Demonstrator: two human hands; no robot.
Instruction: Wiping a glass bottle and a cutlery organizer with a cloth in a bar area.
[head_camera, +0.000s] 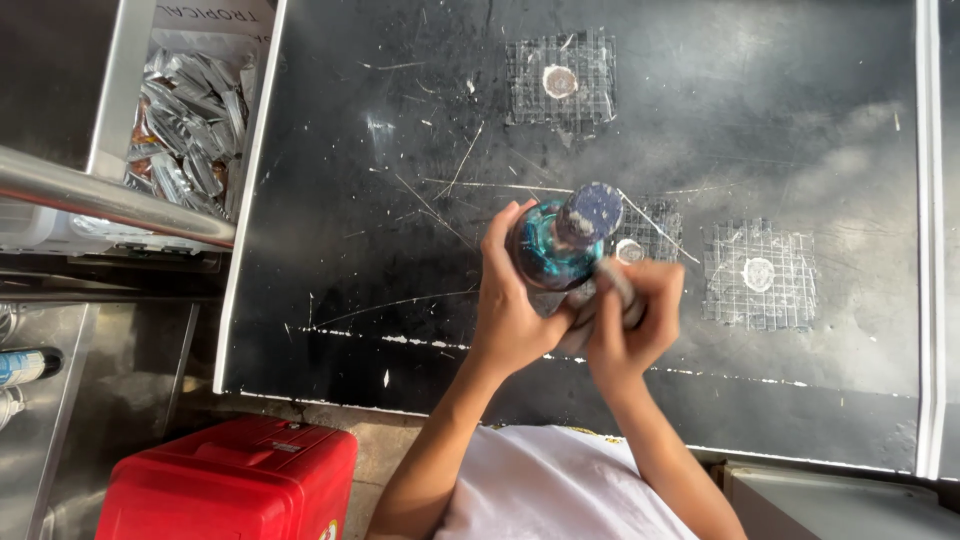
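A blue-green glass bottle (552, 250) with a dark round cap stands on the scratched black counter (400, 150), seen from above. My left hand (508, 305) wraps around its left side. My right hand (632, 320) presses a grey cloth (612, 285) against the bottle's right side, fingers curled around the cloth. The bottle's lower body is hidden behind both hands.
Three clear gridded squares with round centres (560, 78) (758, 273) (645, 232) lie on the counter. A bin of silver foil packets (185, 130) sits at the upper left, above a metal rail (100, 195). A red plastic box (235, 480) stands on the floor at the lower left.
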